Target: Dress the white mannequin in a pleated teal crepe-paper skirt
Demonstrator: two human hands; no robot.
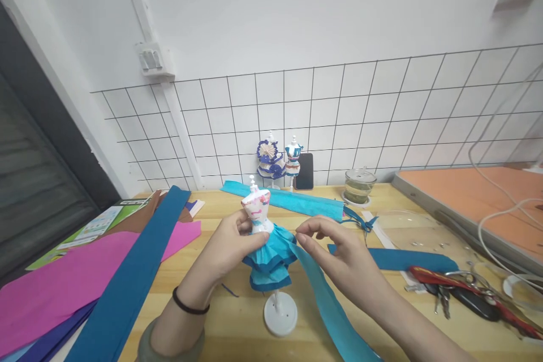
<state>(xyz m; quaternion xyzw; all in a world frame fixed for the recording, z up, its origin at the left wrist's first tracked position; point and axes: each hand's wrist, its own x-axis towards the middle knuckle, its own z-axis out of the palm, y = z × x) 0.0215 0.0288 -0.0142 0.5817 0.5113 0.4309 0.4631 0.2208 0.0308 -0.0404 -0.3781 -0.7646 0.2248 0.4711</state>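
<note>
A small white mannequin [257, 206] on a round base [280, 314] stands upright on the table, dressed in a ruffled turquoise paper skirt [271, 260] with darker blue edges. My left hand [231, 240] is closed around its waist, thumb pressing the top of the skirt in front. At the skirt's right side, my right hand [333, 243] pinches a long turquoise paper strip [324, 300] between thumb and fingers. From that pinch the strip hangs down toward the table's near edge. Its upper end meets the skirt; whether it is fixed there I cannot tell.
Behind stand two dressed mannequins [292, 161], a phone [304, 171] and a lidded glass cup [358, 185]. A turquoise strip [297, 202] lies across the table. Pink paper [85, 266] and a blue strip [139, 260] lie left; keys [443, 297] and a blue piece [411, 260] lie right.
</note>
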